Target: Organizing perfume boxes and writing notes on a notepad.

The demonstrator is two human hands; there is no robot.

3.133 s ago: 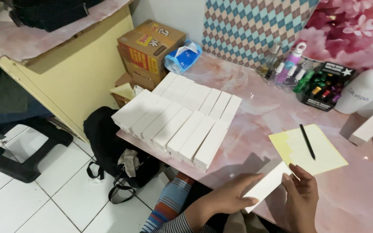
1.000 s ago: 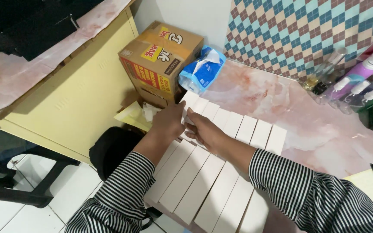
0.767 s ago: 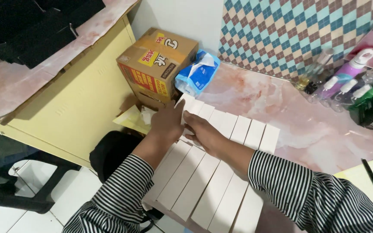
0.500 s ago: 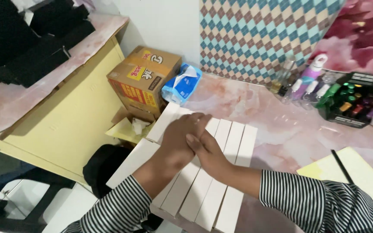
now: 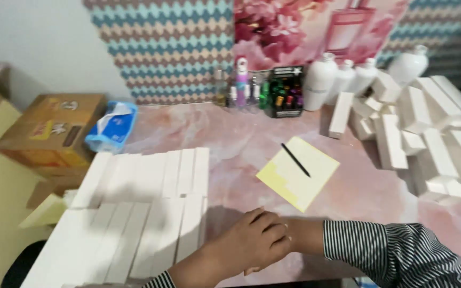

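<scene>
White boxes [image 5: 150,213] lie side by side, long axes pointing away; hands [image 5: 257,242] overlapped, empty.

I work at a home packing corner, not a shop: my pink marbled tabletop [image 5: 230,138] carries rows of plain white cardboard boxes [image 5: 150,176] near its left edge and a loose heap [image 5: 428,133] at its right. White plastic bottles [image 5: 342,80] line the back edge under patterned wallpaper [image 5: 172,48].

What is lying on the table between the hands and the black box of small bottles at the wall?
In the head view, a yellow paper sheet with a black pen on it; otherwise bare pink tabletop.
</scene>
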